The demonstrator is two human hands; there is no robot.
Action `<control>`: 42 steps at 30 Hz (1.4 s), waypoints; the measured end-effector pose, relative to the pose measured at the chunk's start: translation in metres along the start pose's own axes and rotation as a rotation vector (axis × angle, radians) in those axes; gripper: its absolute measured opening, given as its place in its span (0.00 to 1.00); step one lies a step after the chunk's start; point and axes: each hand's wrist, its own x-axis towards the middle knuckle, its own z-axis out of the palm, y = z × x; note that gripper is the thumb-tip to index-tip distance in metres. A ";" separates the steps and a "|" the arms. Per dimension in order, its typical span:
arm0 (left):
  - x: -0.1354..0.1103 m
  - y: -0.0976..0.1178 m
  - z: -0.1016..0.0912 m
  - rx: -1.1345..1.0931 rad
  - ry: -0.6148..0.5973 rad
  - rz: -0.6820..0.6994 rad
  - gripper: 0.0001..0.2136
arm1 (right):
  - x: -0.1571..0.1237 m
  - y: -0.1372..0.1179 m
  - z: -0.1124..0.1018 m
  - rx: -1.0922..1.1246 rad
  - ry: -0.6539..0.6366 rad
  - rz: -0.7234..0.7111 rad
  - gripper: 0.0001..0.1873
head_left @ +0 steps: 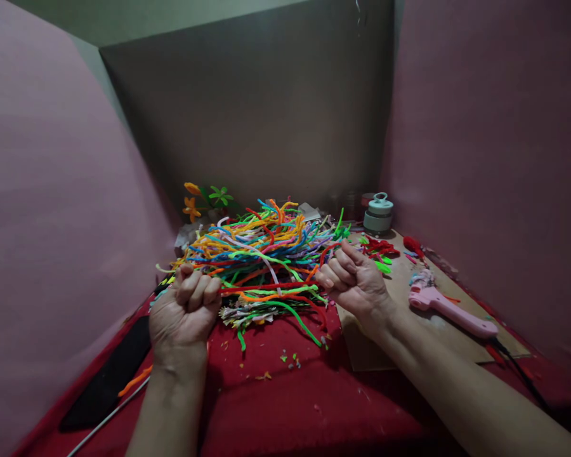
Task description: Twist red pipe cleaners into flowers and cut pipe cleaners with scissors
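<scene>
1. Red pipe cleaner [271, 287] stretches straight between the two fists, over the near edge of a pile; pink panels flank the scene, the left panel [61, 190] and the right panel [495, 158].
2. Worktop [266, 419] below, covered in deep red cloth.
3. Pile of multicoloured pipe cleaners [252, 241] in the middle of the worktop, strands crossing in many directions.
4. Brown board [371, 355] on the right, lying flat, partly under the right forearm.
5. Left hand [185, 304]: its grip is a tight fist on the red strand's left part.
6. Right hand [354, 279]: its grip is likewise narrow, fingers curled around the right part; both ends are hidden.
7. Black flat object [109, 374], left of the left forearm, near an orange pipe cleaner [136, 381].
8. Pink glue gun [450, 308] lying on the board, cord trailing toward the near right.
9. Lidded jar [378, 214] beyond the board, upright.
10. Orange flower [191, 209] behind the pile, on the left.
11. Tiny scraps [264, 376] scattered on the red cloth.
</scene>
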 end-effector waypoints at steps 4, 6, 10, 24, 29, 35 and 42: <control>-0.001 0.002 0.000 0.000 -0.002 0.003 0.22 | -0.002 0.000 0.002 0.012 -0.024 0.011 0.29; -0.002 0.002 0.000 -0.008 -0.001 0.009 0.22 | -0.002 0.001 0.002 0.013 -0.024 0.015 0.29; 0.001 -0.003 -0.003 -0.042 -0.023 0.010 0.20 | 0.002 0.003 -0.002 0.027 0.002 0.016 0.29; 0.008 -0.033 -0.002 0.069 0.159 -0.061 0.12 | 0.008 0.007 -0.012 0.075 0.079 0.051 0.27; 0.004 -0.050 0.000 0.168 0.168 -0.101 0.23 | 0.009 0.004 -0.015 0.217 0.079 0.017 0.19; -0.012 -0.071 0.001 0.474 0.139 -0.277 0.10 | 0.011 -0.001 -0.021 0.262 0.114 -0.049 0.13; -0.019 -0.078 -0.001 0.488 0.016 -0.247 0.11 | 0.017 0.002 -0.023 0.185 0.177 -0.067 0.10</control>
